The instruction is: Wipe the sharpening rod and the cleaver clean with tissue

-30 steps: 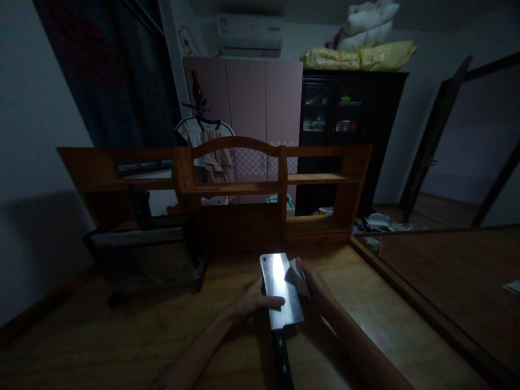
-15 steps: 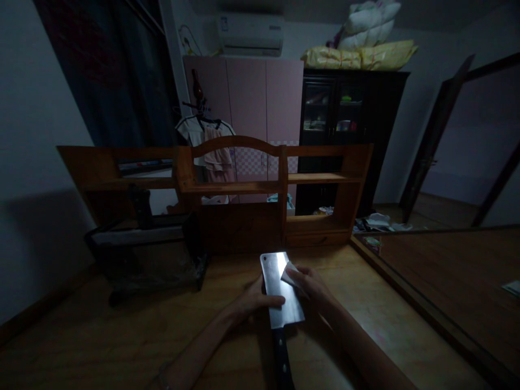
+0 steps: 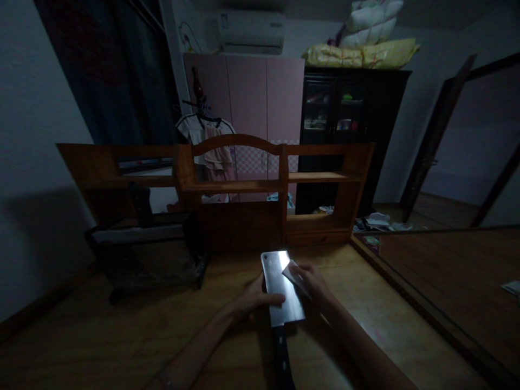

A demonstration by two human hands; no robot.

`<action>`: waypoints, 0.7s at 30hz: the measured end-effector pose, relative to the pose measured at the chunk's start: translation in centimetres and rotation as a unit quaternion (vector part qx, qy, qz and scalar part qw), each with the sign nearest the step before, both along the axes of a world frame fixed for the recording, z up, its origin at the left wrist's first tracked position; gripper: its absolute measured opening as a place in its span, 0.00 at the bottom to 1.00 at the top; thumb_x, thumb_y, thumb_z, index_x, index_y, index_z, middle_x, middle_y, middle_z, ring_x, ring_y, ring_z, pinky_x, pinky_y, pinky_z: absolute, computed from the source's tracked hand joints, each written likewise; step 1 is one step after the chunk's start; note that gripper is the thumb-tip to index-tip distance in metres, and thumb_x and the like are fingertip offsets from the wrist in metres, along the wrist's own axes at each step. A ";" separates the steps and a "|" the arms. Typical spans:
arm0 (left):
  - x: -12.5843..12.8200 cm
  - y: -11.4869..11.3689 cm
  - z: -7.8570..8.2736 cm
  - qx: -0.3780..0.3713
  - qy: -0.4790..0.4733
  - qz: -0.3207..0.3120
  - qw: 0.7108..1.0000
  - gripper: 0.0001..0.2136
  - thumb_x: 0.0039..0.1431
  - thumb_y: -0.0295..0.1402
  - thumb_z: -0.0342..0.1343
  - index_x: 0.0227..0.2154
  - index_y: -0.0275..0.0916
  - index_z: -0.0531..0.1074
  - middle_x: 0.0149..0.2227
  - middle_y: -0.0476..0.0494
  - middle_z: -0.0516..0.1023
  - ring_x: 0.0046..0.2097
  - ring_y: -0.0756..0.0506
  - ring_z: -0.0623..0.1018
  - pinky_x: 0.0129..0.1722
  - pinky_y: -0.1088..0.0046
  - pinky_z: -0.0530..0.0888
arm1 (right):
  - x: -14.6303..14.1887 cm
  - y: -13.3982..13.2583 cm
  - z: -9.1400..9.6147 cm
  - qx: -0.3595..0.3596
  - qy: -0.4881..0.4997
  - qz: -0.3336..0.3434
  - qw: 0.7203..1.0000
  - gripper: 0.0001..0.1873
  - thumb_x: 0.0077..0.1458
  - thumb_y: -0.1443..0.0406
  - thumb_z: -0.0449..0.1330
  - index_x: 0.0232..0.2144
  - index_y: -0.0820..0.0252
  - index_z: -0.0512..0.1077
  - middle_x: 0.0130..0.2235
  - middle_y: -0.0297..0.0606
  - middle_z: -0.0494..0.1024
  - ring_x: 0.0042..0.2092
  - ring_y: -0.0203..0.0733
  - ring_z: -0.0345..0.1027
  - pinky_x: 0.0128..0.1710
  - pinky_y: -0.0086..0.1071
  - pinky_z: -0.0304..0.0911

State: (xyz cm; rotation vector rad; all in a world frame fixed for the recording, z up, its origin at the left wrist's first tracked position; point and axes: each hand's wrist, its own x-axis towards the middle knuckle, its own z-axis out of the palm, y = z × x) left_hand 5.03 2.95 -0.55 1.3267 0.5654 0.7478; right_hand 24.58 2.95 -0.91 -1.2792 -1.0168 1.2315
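Right hand (image 3: 311,281) presses small white cloth (image 3: 291,273) on broad steel cleaver (image 3: 282,290) | left hand (image 3: 254,300) steadies blade on wooden table (image 3: 122,336) | wiping midway, far end reached.

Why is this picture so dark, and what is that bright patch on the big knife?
Head view: the room is dim and the corners fall into shadow. The cleaver blade catches glare near its far end, washing out the steel there. The left hand and right hand with its white cloth are murky but readable. Straight edges of the wooden shelf bow outward, a wide-lens distortion.
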 end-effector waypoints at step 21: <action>-0.1 0.2 -0.3 0.006 -0.003 0.001 1.000 0.32 0.43 0.29 0.67 0.53 0.37 0.63 0.48 0.37 0.73 0.45 0.40 0.75 0.44 0.64 0.71 | -0.3 -1.3 1.4 -0.007 0.058 0.022 0.998 0.17 0.42 0.56 0.65 0.30 0.64 0.75 0.26 0.39 0.77 0.27 0.42 0.70 0.23 0.30 0.61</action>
